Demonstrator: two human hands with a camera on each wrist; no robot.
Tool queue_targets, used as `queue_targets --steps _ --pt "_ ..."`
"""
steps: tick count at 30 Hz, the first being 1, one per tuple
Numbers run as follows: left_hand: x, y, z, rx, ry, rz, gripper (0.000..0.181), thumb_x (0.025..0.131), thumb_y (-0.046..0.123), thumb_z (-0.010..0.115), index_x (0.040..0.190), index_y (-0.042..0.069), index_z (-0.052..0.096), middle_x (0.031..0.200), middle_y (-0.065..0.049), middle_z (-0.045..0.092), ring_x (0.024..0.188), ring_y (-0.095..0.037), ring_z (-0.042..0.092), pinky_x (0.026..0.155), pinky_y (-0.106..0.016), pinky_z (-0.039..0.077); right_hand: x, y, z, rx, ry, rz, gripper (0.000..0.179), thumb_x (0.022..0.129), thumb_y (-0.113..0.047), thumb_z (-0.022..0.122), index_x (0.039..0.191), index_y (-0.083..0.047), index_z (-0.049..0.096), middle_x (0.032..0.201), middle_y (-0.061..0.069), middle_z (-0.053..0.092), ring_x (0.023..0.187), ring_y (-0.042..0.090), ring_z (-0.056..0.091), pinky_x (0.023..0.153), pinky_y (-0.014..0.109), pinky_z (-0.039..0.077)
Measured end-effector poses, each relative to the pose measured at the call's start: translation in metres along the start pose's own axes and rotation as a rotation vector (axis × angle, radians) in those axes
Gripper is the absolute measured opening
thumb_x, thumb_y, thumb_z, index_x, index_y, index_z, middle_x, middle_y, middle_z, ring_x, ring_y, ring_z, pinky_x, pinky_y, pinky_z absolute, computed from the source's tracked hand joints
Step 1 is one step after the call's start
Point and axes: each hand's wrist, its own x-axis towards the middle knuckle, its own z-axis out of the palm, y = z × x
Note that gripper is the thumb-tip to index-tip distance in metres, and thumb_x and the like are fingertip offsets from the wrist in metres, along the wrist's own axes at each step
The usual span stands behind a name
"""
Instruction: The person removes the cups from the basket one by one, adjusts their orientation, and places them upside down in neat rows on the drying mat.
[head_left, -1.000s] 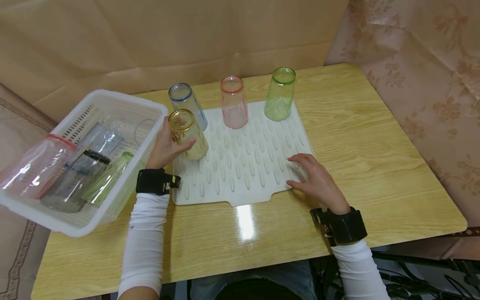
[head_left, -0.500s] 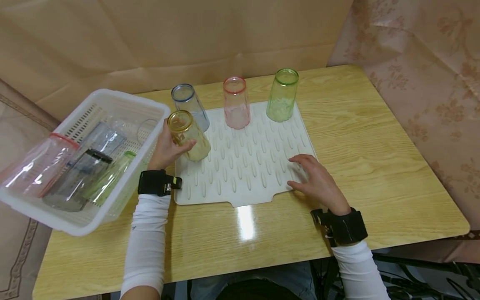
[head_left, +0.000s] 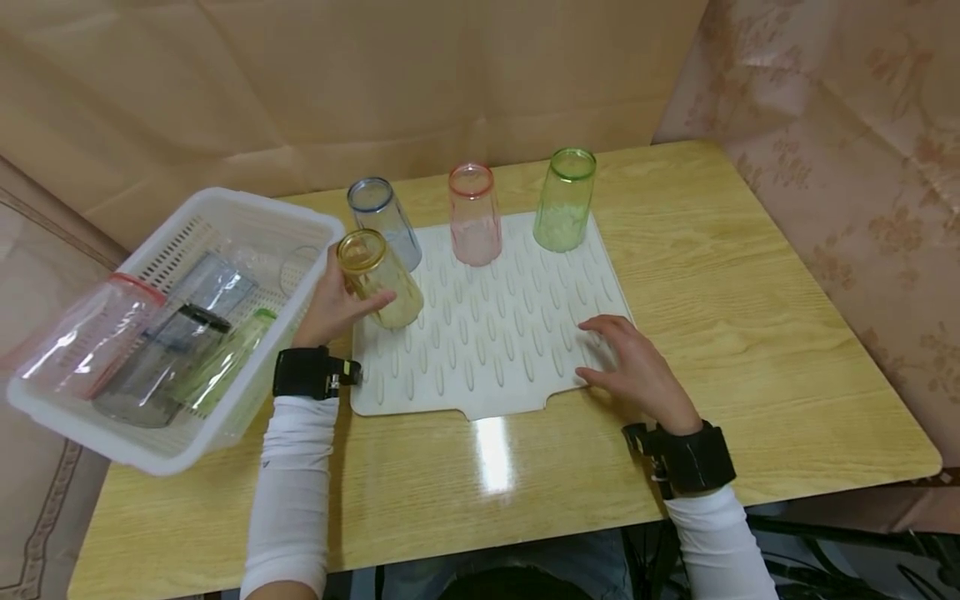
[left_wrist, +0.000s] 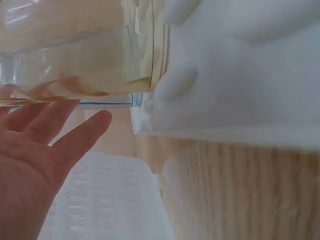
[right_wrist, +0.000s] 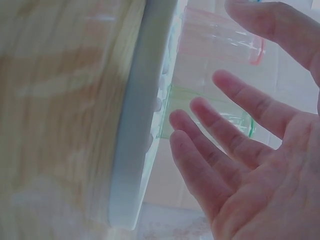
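A yellow glass [head_left: 384, 287] stands on the left part of a white ridged drying mat [head_left: 480, 350]. My left hand [head_left: 330, 307] holds it from the left, thumb across its near side and the fingers partly hidden behind it. In the left wrist view the little finger of my left hand [left_wrist: 37, 142] is stretched out below the yellow glass [left_wrist: 75, 60]. Behind it stands a blue-rimmed glass [head_left: 388, 225]. My right hand [head_left: 633, 367] holds nothing, its fingers spread at the mat's right edge. In the right wrist view the right hand [right_wrist: 260, 150] is likewise loosely spread.
Along the mat's back stand a pink glass [head_left: 475, 221] and a green glass [head_left: 564, 208]. At the table's left side, a white plastic basket [head_left: 247, 400] contains several clear and tinted containers, one pink piece [head_left: 93, 337] leaning over its rim. A curtain hangs behind the wooden table [head_left: 750, 333].
The whole scene sits slightly lower in the head view now. Both hands and the glasses keep nearly the same places relative to the mat.
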Motion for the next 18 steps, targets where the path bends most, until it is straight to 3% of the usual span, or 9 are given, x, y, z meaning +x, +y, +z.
queue_targets --steps 7,14,18 --pt "-0.007 0.006 -0.008 0.023 -0.017 -0.033 0.100 0.077 0.001 0.079 0.148 -0.001 0.008 0.141 -0.030 0.036 0.132 -0.041 0.034 0.109 -0.052 0.025 0.000 -0.003 0.002 -0.003 -0.015 -0.007 0.056 0.076 -0.010 0.082 0.126 0.002 0.057 0.129 0.022 0.049 0.119 0.038 0.047 0.094 0.054 0.041" --pt "-0.004 -0.006 -0.014 0.046 -0.038 -0.052 0.108 0.077 0.004 0.081 0.152 0.012 0.004 0.145 -0.024 0.035 0.135 -0.033 0.033 0.109 -0.050 0.028 0.000 -0.003 0.002 -0.019 -0.006 -0.012 0.057 0.075 -0.010 0.082 0.125 0.003 0.057 0.128 0.022 0.049 0.118 0.038 0.047 0.094 0.054 0.041" --pt "-0.006 0.003 -0.020 0.047 -0.031 -0.054 0.108 0.077 0.007 0.081 0.153 0.018 0.005 0.147 -0.024 0.030 0.138 -0.032 0.029 0.110 -0.050 0.027 -0.001 -0.004 0.002 -0.011 -0.009 -0.015 0.056 0.076 -0.009 0.081 0.125 0.004 0.056 0.129 0.023 0.049 0.119 0.039 0.046 0.094 0.055 0.040"
